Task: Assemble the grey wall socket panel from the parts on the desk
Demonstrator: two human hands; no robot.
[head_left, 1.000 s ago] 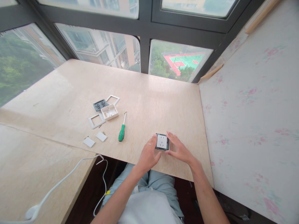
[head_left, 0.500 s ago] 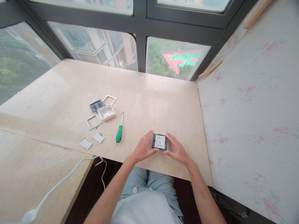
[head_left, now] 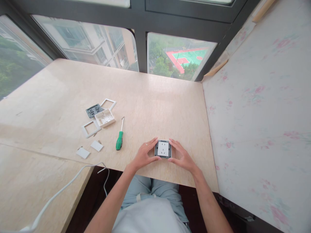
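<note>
A square wall socket (head_left: 163,149), white face in a dark grey frame, sits near the front edge of the beige table (head_left: 155,100). My left hand (head_left: 143,155) grips its left side and my right hand (head_left: 181,156) grips its right side, fingers curled round the edges. To the left lies a green-handled screwdriver (head_left: 119,140). Further left are a white back box (head_left: 105,117), a dark grey socket insert (head_left: 93,110), two white frames (head_left: 90,128) and two small white cover plates (head_left: 96,145).
A white cable (head_left: 73,181) hangs off the lower table section at the left. Large windows run along the far edge. A pale floral-patterned panel (head_left: 262,113) stands at the right side of the table.
Both hands have shifted slightly with the socket and now hold it level from both sides. The camera has tilted, so everything sits a little further left in the frame.
</note>
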